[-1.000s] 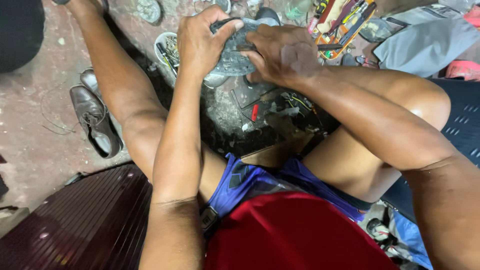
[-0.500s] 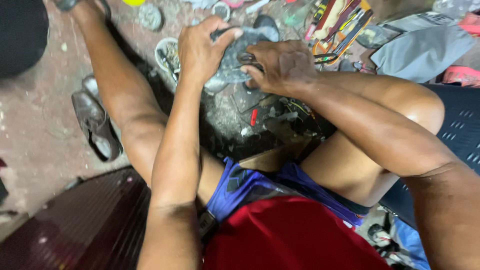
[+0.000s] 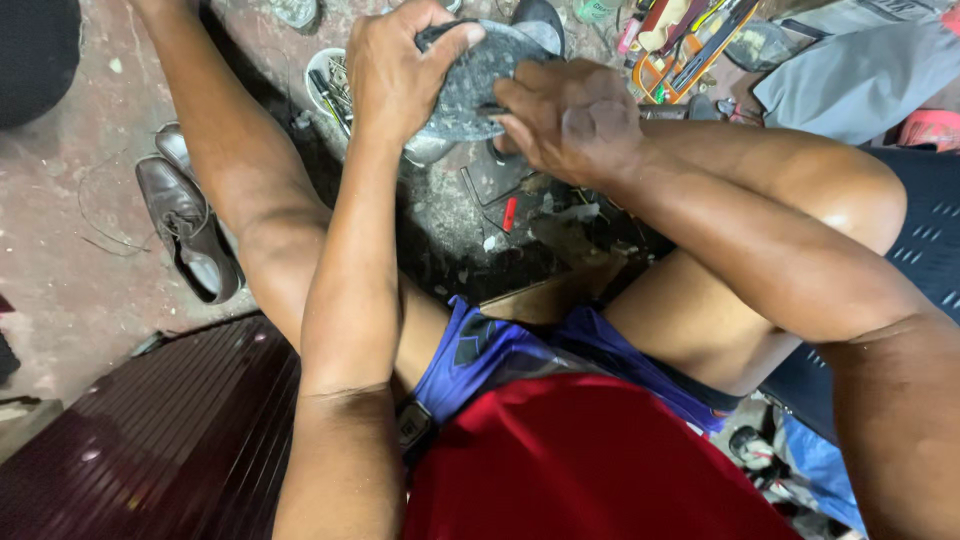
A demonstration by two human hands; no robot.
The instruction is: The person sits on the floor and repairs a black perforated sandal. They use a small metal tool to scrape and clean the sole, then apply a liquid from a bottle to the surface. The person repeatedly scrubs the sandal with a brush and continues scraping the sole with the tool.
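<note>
Grey worn shoe sole lies crosswise, gripped by both hands.

left hand and right hand gripping grey shoe sole, brown shoe on floor

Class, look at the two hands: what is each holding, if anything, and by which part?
Left hand grips the worn grey rounded sole-like piece over its upper left edge; right hand pinches its lower right edge.

Even, moderate overhead light; glare on the right knee, deep shadow beneath it; frame edges slightly soft.
</note>
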